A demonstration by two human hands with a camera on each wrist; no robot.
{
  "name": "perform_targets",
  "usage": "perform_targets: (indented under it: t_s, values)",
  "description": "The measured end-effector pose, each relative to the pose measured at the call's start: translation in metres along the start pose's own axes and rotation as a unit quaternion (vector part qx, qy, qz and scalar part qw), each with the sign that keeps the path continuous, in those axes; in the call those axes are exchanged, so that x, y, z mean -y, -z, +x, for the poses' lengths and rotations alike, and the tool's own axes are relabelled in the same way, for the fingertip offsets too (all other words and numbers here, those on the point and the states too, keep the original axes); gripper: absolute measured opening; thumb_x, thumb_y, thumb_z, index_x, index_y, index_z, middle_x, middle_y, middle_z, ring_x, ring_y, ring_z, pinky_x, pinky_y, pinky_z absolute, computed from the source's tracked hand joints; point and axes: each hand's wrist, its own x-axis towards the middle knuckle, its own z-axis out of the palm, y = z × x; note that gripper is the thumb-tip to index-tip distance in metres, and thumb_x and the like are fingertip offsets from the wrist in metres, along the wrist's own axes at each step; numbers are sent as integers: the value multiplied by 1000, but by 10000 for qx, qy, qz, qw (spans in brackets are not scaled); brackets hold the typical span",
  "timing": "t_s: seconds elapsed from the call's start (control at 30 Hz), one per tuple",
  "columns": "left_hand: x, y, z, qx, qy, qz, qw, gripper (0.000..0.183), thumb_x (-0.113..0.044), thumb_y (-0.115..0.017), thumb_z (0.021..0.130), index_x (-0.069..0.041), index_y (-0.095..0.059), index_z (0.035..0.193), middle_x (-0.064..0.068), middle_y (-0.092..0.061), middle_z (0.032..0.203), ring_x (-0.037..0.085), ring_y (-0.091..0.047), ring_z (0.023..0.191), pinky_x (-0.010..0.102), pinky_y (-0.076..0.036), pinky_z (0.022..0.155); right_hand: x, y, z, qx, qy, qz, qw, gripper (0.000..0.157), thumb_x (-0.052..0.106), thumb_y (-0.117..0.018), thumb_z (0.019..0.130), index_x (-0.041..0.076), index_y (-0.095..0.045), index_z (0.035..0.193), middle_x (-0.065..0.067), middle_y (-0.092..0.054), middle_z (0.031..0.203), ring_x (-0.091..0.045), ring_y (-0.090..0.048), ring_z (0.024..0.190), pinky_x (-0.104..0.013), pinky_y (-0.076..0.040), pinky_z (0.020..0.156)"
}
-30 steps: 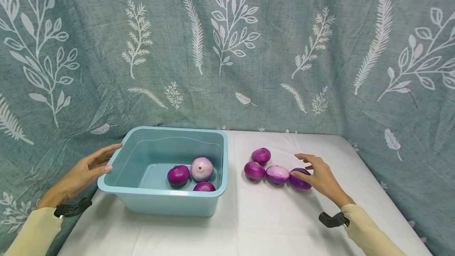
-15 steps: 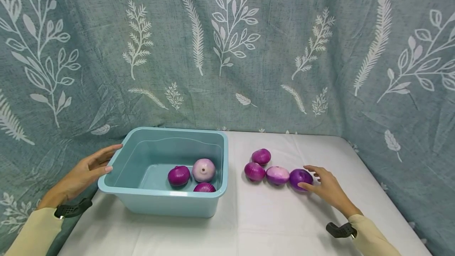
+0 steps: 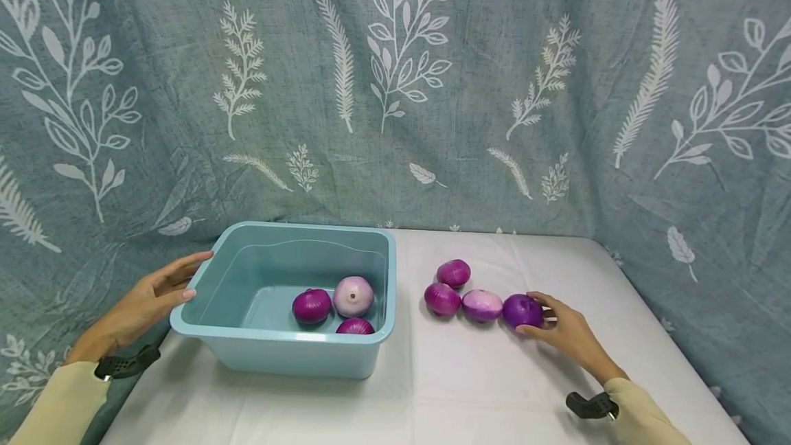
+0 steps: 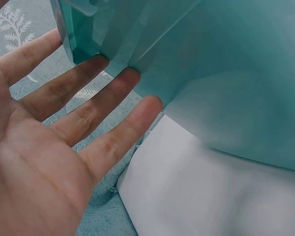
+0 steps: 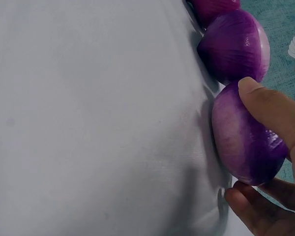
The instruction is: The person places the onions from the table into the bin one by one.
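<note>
My right hand (image 3: 567, 329) is at the right end of a short row of red onions. Its thumb and fingers pinch the rightmost one, a dark purple red onion (image 3: 522, 311), which still lies on the cloth. In the right wrist view the thumb (image 5: 268, 105) lies on top of that onion, with fingertips at its far end. It touches a paler red onion (image 3: 483, 305). My left hand (image 3: 139, 299) rests against the left side of a light blue plastic bin (image 3: 284, 356). Its spread, straight fingers (image 4: 108, 115) touch the outer wall under the rim in the left wrist view.
Inside the bin lie a red onion (image 3: 311, 306), a pale onion (image 3: 353, 297) and another red onion (image 3: 355, 325) partly hidden by the front wall. Two more red onions (image 3: 442, 299) sit left in the row. A leaf-patterned curtain (image 3: 395, 88) stands behind the white tablecloth (image 3: 469, 390).
My right hand has shifted from above the rightmost onion to its right side, and its thumb and fingers have closed in on it. The left hand and bin have hardly moved.
</note>
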Motion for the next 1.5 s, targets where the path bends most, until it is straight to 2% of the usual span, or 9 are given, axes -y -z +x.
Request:
perform_targets:
  t_s: [0.3, 0.63, 0.9, 1.17, 1.5]
  values:
    - [0, 0, 0, 9, -20, 30, 10000, 63, -8, -50, 109, -23, -25, 166, 5, -15, 171, -10, -28, 138, 12, -42, 97, -2, -3, -2, -123, -20, -29, 9999, 86, 49, -87, 81, 5, -54, 146, -28, -60, 137, -40, -69, 104, -54, -58, 84]
    - [0, -1, -1, 7, 7, 8, 10000, 64, -9, -50, 109, -23, -24, 166, 5, -15, 171, -13, -29, 136, 12, -42, 96, 1, 0, -1, -304, 89, -9, 9995, 82, 48, -86, 82, 8, -55, 146, -24, -61, 137, -35, -70, 100, -50, -59, 81]
    - [0, 0, -1, 9, 10, 24, 10000, 64, -9, -50, 110, -24, -23, 166, 5, -13, 171, -3, -25, 142, 12, -41, 96, 12, 11, 5, -415, 196, 28, 9989, 81, 46, -86, 83, 8, -54, 147, -25, -58, 140, -38, -71, 101, -50, -60, 81]
    - [1, 0, -1, 29, 32, -22, 10000, 64, -9, -50, 110, -24, -23, 166, 6, -11, 171, -4, -24, 142, 11, -41, 97, 27, 17, 13, -385, 222, 48, 9990, 81, 51, -83, 85, 12, -53, 149, -20, -59, 140, -37, -70, 104, -50, -60, 82]
    - [2, 1, -1, -9, -3, 52, 10000, 64, -9, -50, 109, -24, -24, 166, 7, -14, 171, -3, -25, 142, 11, -41, 97, 53, 19, 28, -483, 518, 138, 9974, 80, 47, -85, 84, 15, -53, 150, -16, -60, 140, -35, -70, 103, -52, -59, 84]
